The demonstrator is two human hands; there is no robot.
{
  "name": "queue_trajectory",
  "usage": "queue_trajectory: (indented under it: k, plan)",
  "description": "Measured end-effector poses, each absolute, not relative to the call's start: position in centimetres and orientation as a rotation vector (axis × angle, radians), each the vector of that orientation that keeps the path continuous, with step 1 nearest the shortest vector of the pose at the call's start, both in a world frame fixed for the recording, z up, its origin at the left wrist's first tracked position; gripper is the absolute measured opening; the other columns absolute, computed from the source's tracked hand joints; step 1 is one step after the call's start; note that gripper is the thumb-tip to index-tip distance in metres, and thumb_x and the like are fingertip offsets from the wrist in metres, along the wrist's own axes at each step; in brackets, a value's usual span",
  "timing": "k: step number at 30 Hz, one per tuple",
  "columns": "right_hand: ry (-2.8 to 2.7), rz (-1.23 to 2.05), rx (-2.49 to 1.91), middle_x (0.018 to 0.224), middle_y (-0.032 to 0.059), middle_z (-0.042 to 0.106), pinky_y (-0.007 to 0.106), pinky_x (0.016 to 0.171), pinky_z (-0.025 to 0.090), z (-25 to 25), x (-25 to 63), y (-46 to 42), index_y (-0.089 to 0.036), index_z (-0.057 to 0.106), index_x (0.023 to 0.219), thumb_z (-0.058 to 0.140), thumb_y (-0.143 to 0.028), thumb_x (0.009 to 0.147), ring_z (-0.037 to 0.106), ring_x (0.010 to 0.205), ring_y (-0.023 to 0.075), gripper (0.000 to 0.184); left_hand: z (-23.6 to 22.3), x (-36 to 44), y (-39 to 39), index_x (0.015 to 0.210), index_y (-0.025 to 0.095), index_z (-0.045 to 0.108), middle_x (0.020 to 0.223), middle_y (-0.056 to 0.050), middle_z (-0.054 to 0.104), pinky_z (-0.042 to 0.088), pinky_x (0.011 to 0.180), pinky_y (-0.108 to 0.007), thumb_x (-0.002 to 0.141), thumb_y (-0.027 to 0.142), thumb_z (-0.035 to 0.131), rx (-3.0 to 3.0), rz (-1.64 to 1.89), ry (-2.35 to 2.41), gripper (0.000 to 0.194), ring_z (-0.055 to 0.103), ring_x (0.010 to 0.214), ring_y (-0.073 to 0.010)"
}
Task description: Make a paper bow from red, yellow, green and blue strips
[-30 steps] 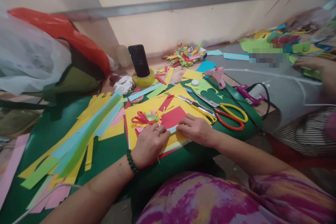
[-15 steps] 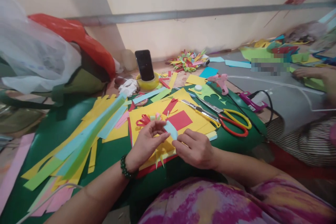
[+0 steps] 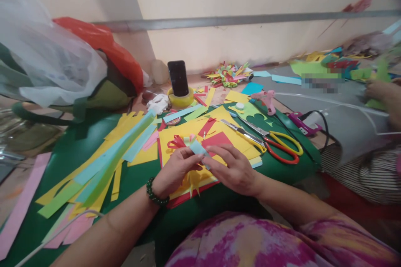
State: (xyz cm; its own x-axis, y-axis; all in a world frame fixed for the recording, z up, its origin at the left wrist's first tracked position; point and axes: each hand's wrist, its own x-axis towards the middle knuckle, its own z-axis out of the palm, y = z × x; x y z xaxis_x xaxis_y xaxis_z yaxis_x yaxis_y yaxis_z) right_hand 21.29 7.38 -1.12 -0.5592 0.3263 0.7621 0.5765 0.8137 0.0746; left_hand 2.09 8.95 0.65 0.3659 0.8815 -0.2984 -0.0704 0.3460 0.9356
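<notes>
My left hand and my right hand meet above a stack of yellow paper sheets, both pinching a small light blue paper strip. The strip is lifted off the stack and tilts up to the left. Just behind it lie a red paper square and a small looped paper flower in red, green and pink. A dark bead bracelet circles my left wrist.
Scissors with yellow and red handles and a yellow utility knife lie right of the stack. Long paper strips fan out on the green mat. A phone stands in a tape roll; a pink glue gun behind. Another person's hand works at far right.
Both hands lifted from pressing on the paper stack and picked up the light blue strip. They now hold it together closer to me.
</notes>
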Motion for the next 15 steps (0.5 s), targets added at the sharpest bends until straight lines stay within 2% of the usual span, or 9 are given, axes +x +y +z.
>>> queue_trajectory:
  k: [3, 8, 11, 15]
  plan:
    - [-2.223, -0.294, -0.532, 0.091, 0.0091, 0.071, 0.031, 0.072, 0.054, -0.8, 21.6, 7.6, -0.018, 0.067, 0.104, 0.057, -0.007, 0.088, 0.060, 0.081, 0.0179, 0.021, 0.9, 2.2, 8.7, 0.073, 0.017, 0.072, 0.070, -0.002, 0.066, 0.047, 0.064, -0.024, 0.064, 0.045, 0.079, 1.087, 0.742, 0.974, 0.031, 0.055, 0.063, -0.0117]
    - [-2.170, 0.038, -0.598, 0.078, 0.0042, 0.069, 0.025, 0.059, 0.049, -0.7, 21.4, 7.7, -0.018, 0.067, 0.091, 0.058, -0.016, 0.092, 0.054, 0.065, 0.0130, 0.009, 1.2, 2.5, 8.6, 0.062, 0.018, 0.065, 0.058, 0.001, 0.056, 0.044, 0.057, -0.025, 0.074, 0.054, 0.066, 1.362, 0.711, 0.985, 0.038, 0.048, 0.056, -0.0117]
    - [-2.180, -0.072, -0.631, 0.075, 0.0027, 0.067, 0.024, 0.057, 0.046, -0.7, 21.7, 7.8, -0.020, 0.067, 0.089, 0.056, -0.013, 0.092, 0.052, 0.064, 0.0128, 0.014, 1.1, 2.4, 8.7, 0.066, 0.018, 0.064, 0.064, -0.001, 0.059, 0.044, 0.057, -0.025, 0.077, 0.051, 0.061, 1.484, 0.751, 1.048, 0.034, 0.051, 0.061, -0.0136]
    - [-2.267, -0.279, -0.621, 0.084, 0.0050, 0.068, 0.025, 0.062, 0.047, -1.1, 22.6, 8.1, -0.020, 0.068, 0.089, 0.050, -0.005, 0.090, 0.055, 0.072, 0.0148, 0.023, 0.7, 2.2, 8.8, 0.073, 0.018, 0.066, 0.069, -0.003, 0.065, 0.043, 0.058, -0.026, 0.074, 0.038, 0.060, 1.677, 0.819, 1.172, 0.021, 0.056, 0.064, -0.0154]
